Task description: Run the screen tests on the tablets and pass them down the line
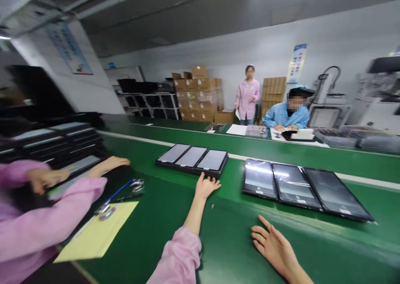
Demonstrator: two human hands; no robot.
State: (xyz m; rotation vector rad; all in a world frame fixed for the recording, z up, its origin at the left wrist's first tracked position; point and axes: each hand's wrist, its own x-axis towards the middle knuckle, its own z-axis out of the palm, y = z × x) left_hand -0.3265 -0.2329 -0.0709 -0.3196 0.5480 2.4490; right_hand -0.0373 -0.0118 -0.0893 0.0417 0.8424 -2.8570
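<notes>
A black tray [224,170] carries three flat tablet-like panels [191,156] with pale grey faces. At its near edge is my left hand [206,187], palm up with fingers spread; whether the fingertips touch the tray I cannot tell. My right hand [276,246] hovers over the green work surface, fingers apart and holding nothing. Beyond it, to the right, lies a second set of three panels [295,186] with dark, shiny faces, side by side and slanting toward me.
Left of me a co-worker's pink sleeve [59,211] reaches over black trays [71,140] stacked high. A yellow sheet [103,234] and a blue-handled tool [120,191] lie between us. Across the green bench [131,140] sits a person in blue [283,114]; another in pink [247,96] stands.
</notes>
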